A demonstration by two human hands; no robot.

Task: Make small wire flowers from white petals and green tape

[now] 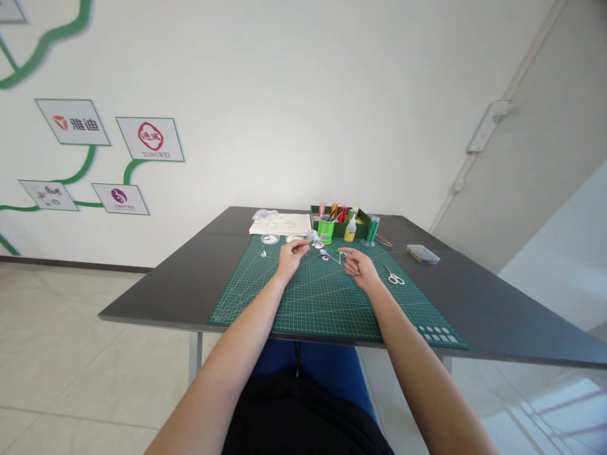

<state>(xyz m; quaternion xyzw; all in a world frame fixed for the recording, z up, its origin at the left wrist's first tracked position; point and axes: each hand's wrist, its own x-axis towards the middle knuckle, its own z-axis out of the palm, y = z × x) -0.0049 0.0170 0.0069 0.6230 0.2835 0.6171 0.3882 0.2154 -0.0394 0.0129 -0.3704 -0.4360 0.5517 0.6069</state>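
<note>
Over the green cutting mat (327,309), my left hand (293,258) is closed in a pinch; whatever lies between its fingertips is too small to make out. My right hand (359,268) is pinched too, its curled fingers facing left, with a thin pale strand (339,256) at the fingertips. Between the hands, small pink-and-dark pieces (325,256) lie on the mat. A little white flower-like piece (263,254) rests left of my left hand. White-handled scissors (395,279) lie to the right of my right hand.
Behind the hands stand a green can (325,230) holding tools, a yellow-labelled glue bottle (350,229) and a green tube (372,229). A dark green box (364,222) holds several coloured bottles. White sheets (279,224) lie back left; a flat case (423,254) sits right.
</note>
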